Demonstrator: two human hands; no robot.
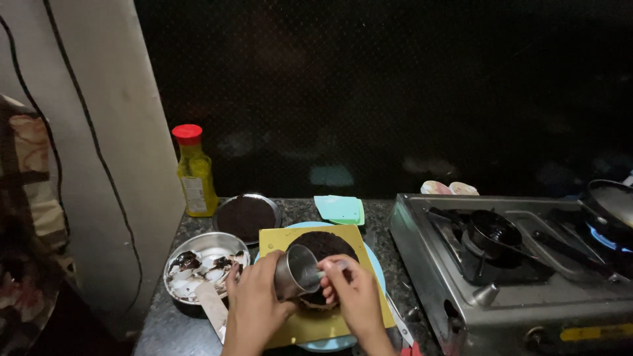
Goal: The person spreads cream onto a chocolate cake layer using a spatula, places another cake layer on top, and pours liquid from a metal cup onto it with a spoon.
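My left hand (254,304) grips a small steel cup (295,270), tilted on its side over a round dark chocolate cake (324,246). My right hand (353,290) holds a spoon (328,271) whose end reaches into the cup's mouth. The cake rests on a yellow board (273,238), which lies on a light blue plate (378,265). Both hands hover over the near half of the cake and hide part of it.
A steel bowl (206,245) smeared with cream and chocolate sits left, a scraper (212,306) leaning by it. Behind are a dark round cake layer on a plate (246,215), a yellow bottle (195,173), green cards (339,209). A gas stove (508,264) with a lit burner (603,238) stands right.
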